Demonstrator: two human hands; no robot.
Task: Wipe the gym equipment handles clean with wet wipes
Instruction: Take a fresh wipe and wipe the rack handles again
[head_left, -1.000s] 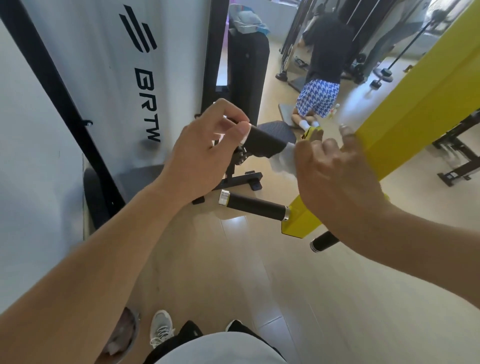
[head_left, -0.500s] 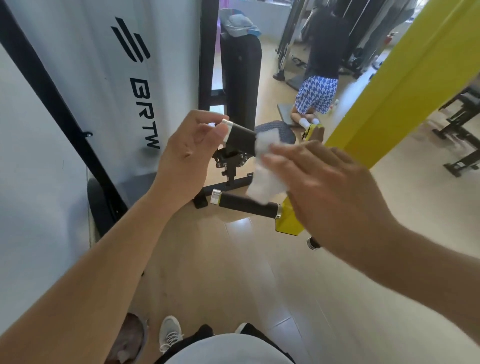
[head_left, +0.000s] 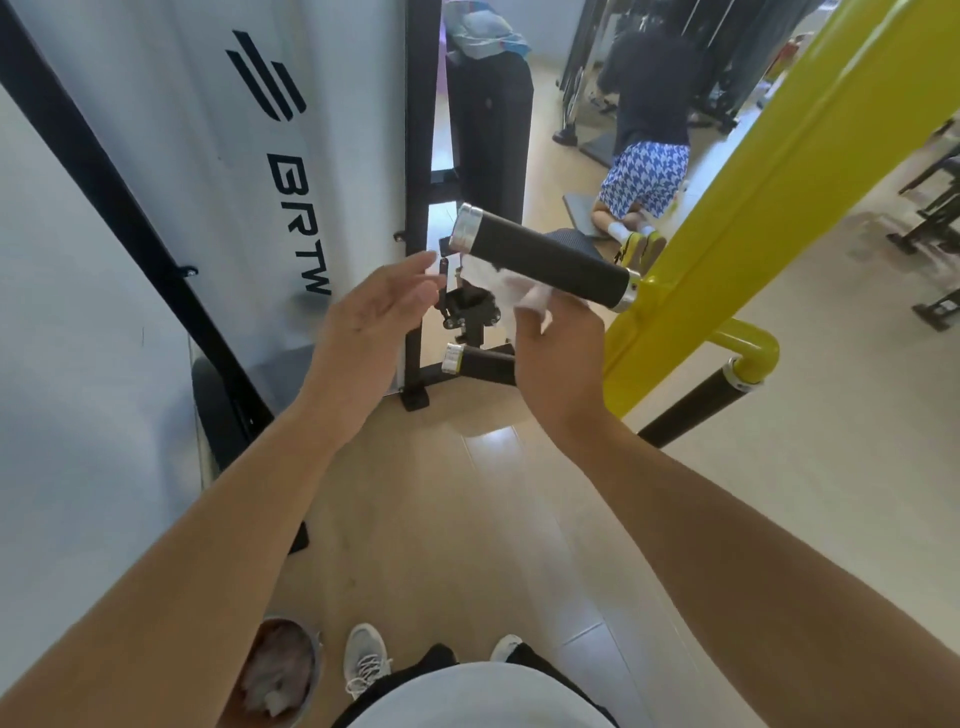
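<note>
Change, left hand: half a second ago the left hand (head_left: 371, 306) pinched the capped end of the upper handle (head_left: 543, 257); it is off it now, fingers (head_left: 415, 267) released and held nearly straight, just left of the cap and apart from it.
Change, right hand: the right hand (head_left: 558, 353) sat over the handle with the wet wipe (head_left: 511, 288) draped across it; it is below the handle now, its fingers bunching the wipe up against the underside.
Wipe: white, crumpled, clenched in the right fingers, touching the lower side of the handle about midway along.
Upper handle: black grip with a silver cap at each end, tilted down to the right, fixed to the yellow frame (head_left: 727, 218) just right of the right fingers.
Below the fingers: a second black handle (head_left: 478, 361), partly hidden behind the right hand; a third (head_left: 691, 402) lower right on the yellow elbow.
Near the feet: a round bin (head_left: 283, 670) with used white wipes, beside grey shoes (head_left: 366, 657).
Left of the fingers: a white panel (head_left: 234, 156) marked BRTW.
Behind the handle: a black post and padded upright stand in the way of the floor beyond.
Far: another person (head_left: 647, 156) kneeling on a mat.
</note>
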